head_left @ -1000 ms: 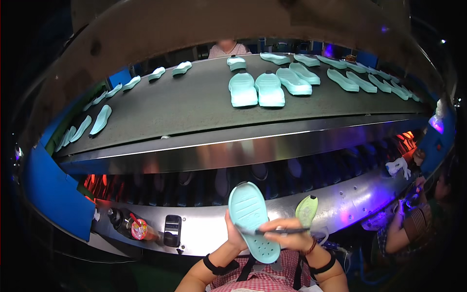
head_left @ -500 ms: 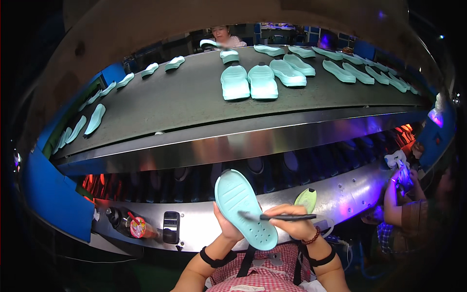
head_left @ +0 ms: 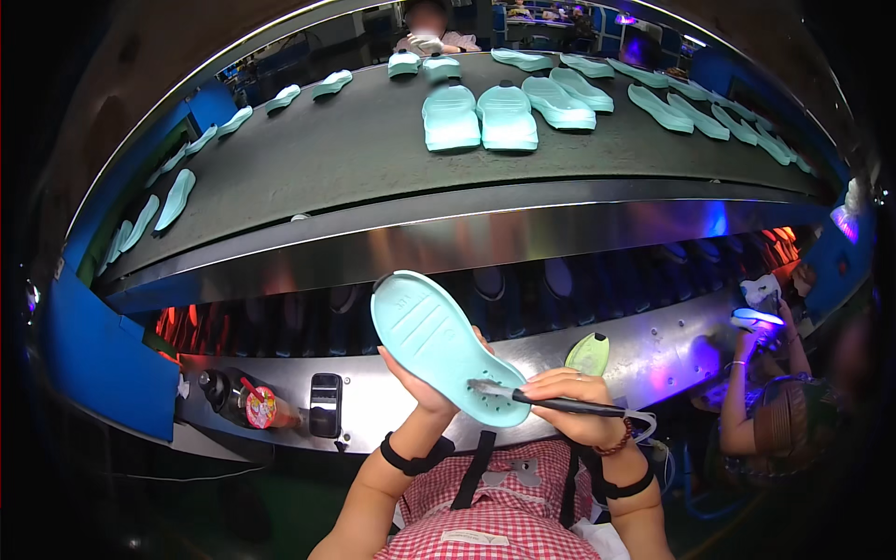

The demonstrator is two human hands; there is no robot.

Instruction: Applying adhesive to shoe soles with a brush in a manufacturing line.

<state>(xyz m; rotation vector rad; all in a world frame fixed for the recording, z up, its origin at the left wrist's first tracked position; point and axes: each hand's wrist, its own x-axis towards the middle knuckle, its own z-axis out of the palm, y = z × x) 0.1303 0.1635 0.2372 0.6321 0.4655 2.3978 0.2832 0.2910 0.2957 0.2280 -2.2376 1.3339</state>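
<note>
My left hand (head_left: 415, 381) grips a light mint shoe sole (head_left: 422, 322) from its underside and edge, tilted with its inner face up. A few raised ribs cross its wide part, and small holes dot the narrower end. In my right hand (head_left: 583, 431) is a brush (head_left: 583, 408) with a black handle, held like a pen. Its bristles touch the sole among the holes. Beyond my right hand, a yellow-green piece (head_left: 586, 355) with a dark tip lies on the metal ledge (head_left: 644, 359).
Several mint soles (head_left: 507, 119) stand on the dark conveyor belt (head_left: 317, 159) ahead. A black phone (head_left: 326, 406), a dark bottle (head_left: 214, 387) and a drink cup (head_left: 262, 408) occupy the ledge's left. A co-worker's hands (head_left: 747, 345) hold a sole at right; another person (head_left: 434, 40) is across the belt.
The sole has moved up and left and turned a little. The brush tip has shifted from the sole's middle to its holes. At right, the co-worker now shows a lit sole.
</note>
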